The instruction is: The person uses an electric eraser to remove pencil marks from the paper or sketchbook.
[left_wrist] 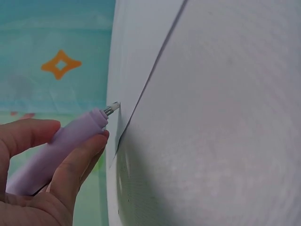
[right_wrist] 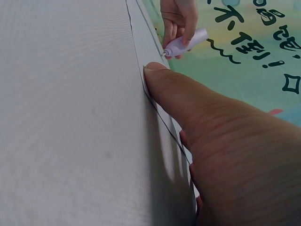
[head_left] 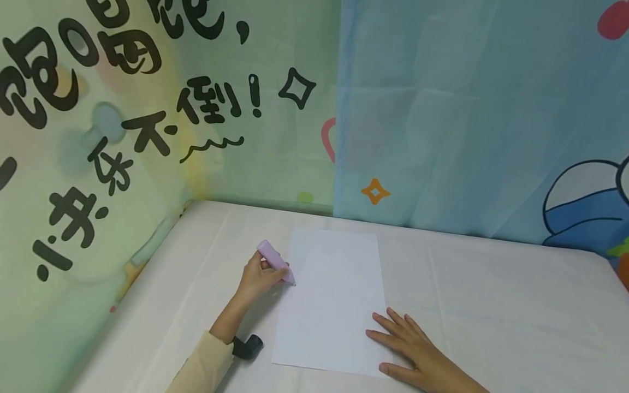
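Near the paper's left edge, my left hand (head_left: 256, 277) grips a lilac electric eraser (head_left: 272, 254) between thumb and fingers. Its thick body slants, the narrow end pointing down toward the white sheet of paper (head_left: 334, 295). In the left wrist view, a metal collet with a short pale tip (left_wrist: 114, 106) sticks out of the lilac body, close to the sheet's edge. My right hand (head_left: 410, 346) lies with fingers spread over the lower right edge of the paper, and in the right wrist view its thumb (right_wrist: 164, 80) rests at that edge.
A white cloth (head_left: 491, 311) covers the table under the paper. A black wrist-worn device (head_left: 248, 347) sits at the left cuff. Printed curtains, a green one (head_left: 275, 164) with black writing and a blue one (head_left: 467, 125), stand along the table's left and back edges.
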`<state>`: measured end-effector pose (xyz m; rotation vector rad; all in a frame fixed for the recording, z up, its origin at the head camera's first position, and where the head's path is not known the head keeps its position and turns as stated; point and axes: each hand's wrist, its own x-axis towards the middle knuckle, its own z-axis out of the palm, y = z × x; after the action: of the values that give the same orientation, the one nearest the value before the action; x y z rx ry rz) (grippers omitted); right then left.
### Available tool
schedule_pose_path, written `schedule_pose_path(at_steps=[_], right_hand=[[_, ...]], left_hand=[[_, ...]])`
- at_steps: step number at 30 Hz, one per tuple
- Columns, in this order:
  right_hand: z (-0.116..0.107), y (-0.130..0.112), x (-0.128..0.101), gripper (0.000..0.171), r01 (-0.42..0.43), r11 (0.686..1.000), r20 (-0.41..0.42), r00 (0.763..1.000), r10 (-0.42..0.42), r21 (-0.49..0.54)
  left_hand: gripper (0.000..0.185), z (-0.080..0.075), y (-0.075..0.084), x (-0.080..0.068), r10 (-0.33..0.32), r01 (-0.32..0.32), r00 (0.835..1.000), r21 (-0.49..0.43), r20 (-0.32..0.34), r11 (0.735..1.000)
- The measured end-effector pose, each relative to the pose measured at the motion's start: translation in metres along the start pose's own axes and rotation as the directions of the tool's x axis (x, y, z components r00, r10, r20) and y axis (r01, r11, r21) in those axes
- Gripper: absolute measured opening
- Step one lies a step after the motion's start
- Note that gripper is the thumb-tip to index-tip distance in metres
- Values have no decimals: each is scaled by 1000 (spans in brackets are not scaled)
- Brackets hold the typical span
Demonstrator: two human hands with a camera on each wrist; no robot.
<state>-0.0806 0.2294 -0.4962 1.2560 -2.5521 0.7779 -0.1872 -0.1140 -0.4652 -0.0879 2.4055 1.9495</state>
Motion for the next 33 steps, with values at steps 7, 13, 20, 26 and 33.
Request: schedule_pose_path(at_steps=[7, 13, 20, 26, 33], right_hand=[[-1, -2, 1, 58, 1, 1000, -4, 1000, -1, 3], [-2, -4, 1, 58, -24, 1000, 6, 1000, 24, 6], [-2, -3, 0, 59, -28, 1000, -1, 1000, 28, -7], [-1, -2, 0, 58, -6, 1000, -4, 1000, 6, -6], [-1, -2, 0, 58, -20, 1000, 2, 1000, 20, -7]], left_hand=[[32, 1, 1, -1, 20, -20, 1000, 3, 8, 1000], [35, 2, 3, -2, 39, -39, 999, 14, 27, 999], [35, 4, 5, -3, 39, -40, 999, 16, 25, 999], [32, 6, 5, -3, 23, -20, 999, -58, 45, 998], [31, 10, 11, -4, 77, -67, 995, -144, 61, 987]])
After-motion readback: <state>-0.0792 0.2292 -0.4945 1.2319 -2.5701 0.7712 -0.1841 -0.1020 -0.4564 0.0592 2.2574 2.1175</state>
